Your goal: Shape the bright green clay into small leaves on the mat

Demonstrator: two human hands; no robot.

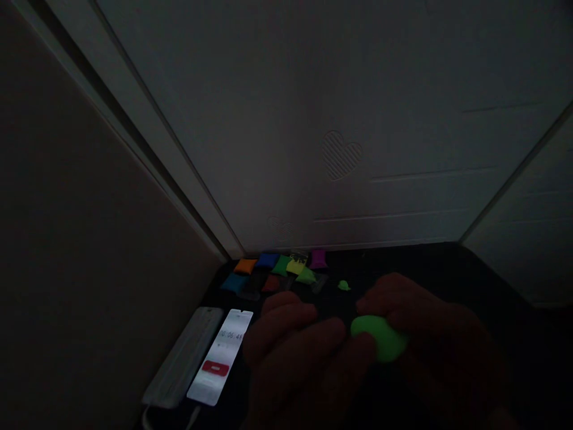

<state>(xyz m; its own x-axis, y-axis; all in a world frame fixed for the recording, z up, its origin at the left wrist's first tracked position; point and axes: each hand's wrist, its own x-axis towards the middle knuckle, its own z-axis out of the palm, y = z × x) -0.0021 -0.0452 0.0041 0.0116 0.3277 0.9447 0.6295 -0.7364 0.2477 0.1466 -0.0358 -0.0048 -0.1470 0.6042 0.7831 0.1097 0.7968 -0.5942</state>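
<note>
A glowing-green lump of modelling clay (384, 341) is between my two hands, low in the view. My right hand (430, 322) is closed round its right side, fingers bent over the top. From the left comes my left hand (304, 358), with curled fingers and one fingertip pressed on the clay's near left side. Darkness hides most of both palms and the thumbs. A little bit of the same green clay (344, 285) lies on the dark table beyond my hands.
Several small coloured packets, among them an orange packet (245, 266) and a purple packet (319, 258), lie along the back wall (268, 149). On the left, a lit phone (220, 358) showing a timer lies beside a pale flat box-like object (183, 357) with a white cable (192, 417) nearby.
</note>
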